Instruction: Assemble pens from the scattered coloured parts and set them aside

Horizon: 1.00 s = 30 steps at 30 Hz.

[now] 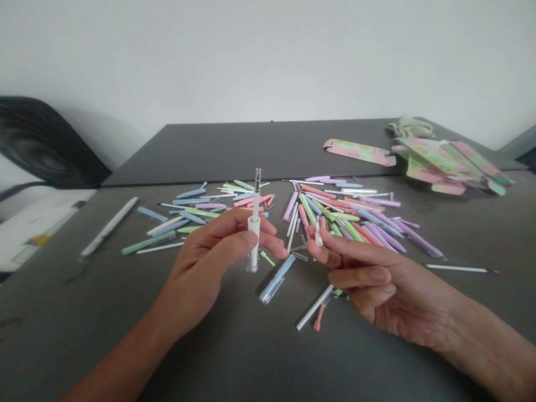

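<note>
Between the thumb and fingers of my left hand (218, 254) is a white pen barrel (253, 225), held upright. A refill (256, 195) with a spring round its red-tipped end sticks up out of it. My right hand (372, 279) pinches a small white pen part (318, 233) at its fingertips, a short way right of the barrel and apart from it. On the table below, between the hands, lies a blue pen piece with a clear end (277, 279). A white tube (315, 307) and a small red clip piece (320, 318) lie under my right hand.
Piles of pastel pen parts spread behind my left hand (190, 212) and my right hand (355, 209). A white pen (109, 228) lies at left, a refill (458, 268) at right. Printed packaging (452, 162) and a crumpled cloth (412, 127) sit at the back right of the dark table (234, 148).
</note>
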Tool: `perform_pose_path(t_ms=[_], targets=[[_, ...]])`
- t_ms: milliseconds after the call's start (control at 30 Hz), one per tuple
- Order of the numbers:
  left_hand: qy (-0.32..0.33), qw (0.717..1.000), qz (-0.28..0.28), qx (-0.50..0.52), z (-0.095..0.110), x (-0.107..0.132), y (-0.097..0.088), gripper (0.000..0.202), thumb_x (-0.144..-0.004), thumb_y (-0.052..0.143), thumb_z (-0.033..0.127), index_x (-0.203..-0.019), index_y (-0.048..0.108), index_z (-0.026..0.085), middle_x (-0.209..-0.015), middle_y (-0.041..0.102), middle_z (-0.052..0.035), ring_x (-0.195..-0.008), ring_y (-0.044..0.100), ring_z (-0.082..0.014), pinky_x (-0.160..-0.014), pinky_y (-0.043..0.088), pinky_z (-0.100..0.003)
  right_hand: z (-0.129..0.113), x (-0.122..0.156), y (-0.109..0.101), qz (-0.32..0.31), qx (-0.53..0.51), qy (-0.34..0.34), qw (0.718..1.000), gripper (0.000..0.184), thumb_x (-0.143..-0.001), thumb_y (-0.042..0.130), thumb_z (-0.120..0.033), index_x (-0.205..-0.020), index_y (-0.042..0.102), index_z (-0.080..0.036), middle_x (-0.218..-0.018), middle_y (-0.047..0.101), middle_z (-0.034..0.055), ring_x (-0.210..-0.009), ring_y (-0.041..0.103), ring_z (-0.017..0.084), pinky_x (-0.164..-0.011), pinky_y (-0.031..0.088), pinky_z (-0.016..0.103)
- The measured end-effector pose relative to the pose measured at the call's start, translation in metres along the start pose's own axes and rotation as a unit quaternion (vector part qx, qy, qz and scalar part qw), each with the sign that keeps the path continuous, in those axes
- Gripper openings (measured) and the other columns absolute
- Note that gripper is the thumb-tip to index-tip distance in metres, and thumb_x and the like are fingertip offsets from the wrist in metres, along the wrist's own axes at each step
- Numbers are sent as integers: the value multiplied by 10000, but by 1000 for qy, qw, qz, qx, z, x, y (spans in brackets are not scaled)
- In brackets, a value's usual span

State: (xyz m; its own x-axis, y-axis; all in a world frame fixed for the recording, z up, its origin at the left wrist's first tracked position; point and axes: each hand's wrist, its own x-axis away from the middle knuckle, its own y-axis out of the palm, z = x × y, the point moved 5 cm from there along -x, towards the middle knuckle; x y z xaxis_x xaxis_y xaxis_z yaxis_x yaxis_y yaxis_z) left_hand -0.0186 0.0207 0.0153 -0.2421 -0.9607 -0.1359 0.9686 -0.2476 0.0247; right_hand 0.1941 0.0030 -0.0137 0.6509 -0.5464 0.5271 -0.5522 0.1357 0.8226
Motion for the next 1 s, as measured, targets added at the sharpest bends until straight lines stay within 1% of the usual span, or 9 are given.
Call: perform_pose_path(t_ms=[167,400,500,567,633,733,867,933,1000], targets=[[-26,999,-26,-1,0,3,6,197,-1031,621,328,-1007,813,287,-966,841,-14,-1054,708,-269,-1000,457,-403,1,4,2,-11,-3,-7,1000,204,-825,919,-151,-992,803,-142,-1010,840,23,-360,301,-85,-334,285,5],[-36,997,-65,-24,1,7,15,235,-1055,619,350,-980,836,296,-1006,832,-9,-1042,719,-243,-909,510,-345,-2,7,7,-13,75,-51,996,194,-823,919,-209,-981,810,-186,-855,807,-4,-385,133,-52,-334,254,16],[-40,997,-68,-22,-1,6,15,225,-1056,620,345,-993,832,305,-1008,840,3,-1031,725,-229,-917,513,-334,-2,7,8,-12,154,-83,984,188,-854,907,-314,-957,800,-199,-596,629,-75,-404,85,-19,-340,210,45],[-46,996,-69,-21,-2,6,15,215,-1055,619,350,-1026,826,301,-1041,845,-1,-1005,728,-228,-910,512,-342,-6,6,7,11,259,-139,956,244,-874,881,-430,-936,787,-214,-534,517,-98,-406,124,0,-352,196,80],[-45,996,-75,-22,-2,6,16,222,-1058,609,364,-1061,819,293,-1077,847,-15,-996,730,-235,-908,510,-354,-12,4,7,41,404,-206,890,327,-880,847,-534,-947,785,-220,-617,595,-61,-424,266,20,-380,251,127],[-42,995,-82,-22,0,7,19,245,-1060,595,388,-1052,811,272,-1050,852,-33,-984,736,-245,-896,514,-362,-23,1,8,86,595,-304,739,363,-923,773,-566,-1029,814,-221,-848,755,27,-561,498,94,-473,368,210],[-41,995,-89,-24,3,6,22,245,-1051,595,381,-1008,799,251,-1014,854,-39,-993,746,-252,-905,522,-369,-32,-2,8,126,739,-365,553,279,-989,696,-478,-1057,841,-249,-702,723,-3,-563,533,132,-522,369,258],[-40,995,-86,-26,2,6,22,248,-1054,586,369,-1014,799,248,-1030,856,-45,-990,747,-255,-911,521,-377,-31,-3,8,120,781,-369,489,227,-1007,684,-421,-1064,840,-265,-709,742,-8,-585,598,144,-566,416,265],[-31,996,-75,-26,1,5,20,254,-1059,575,352,-1021,803,247,-1047,857,-52,-987,746,-258,-932,516,-389,-29,-5,12,100,808,-375,443,200,-1028,663,-362,-1090,829,-269,-866,816,12,-720,712,169,-669,493,276]])
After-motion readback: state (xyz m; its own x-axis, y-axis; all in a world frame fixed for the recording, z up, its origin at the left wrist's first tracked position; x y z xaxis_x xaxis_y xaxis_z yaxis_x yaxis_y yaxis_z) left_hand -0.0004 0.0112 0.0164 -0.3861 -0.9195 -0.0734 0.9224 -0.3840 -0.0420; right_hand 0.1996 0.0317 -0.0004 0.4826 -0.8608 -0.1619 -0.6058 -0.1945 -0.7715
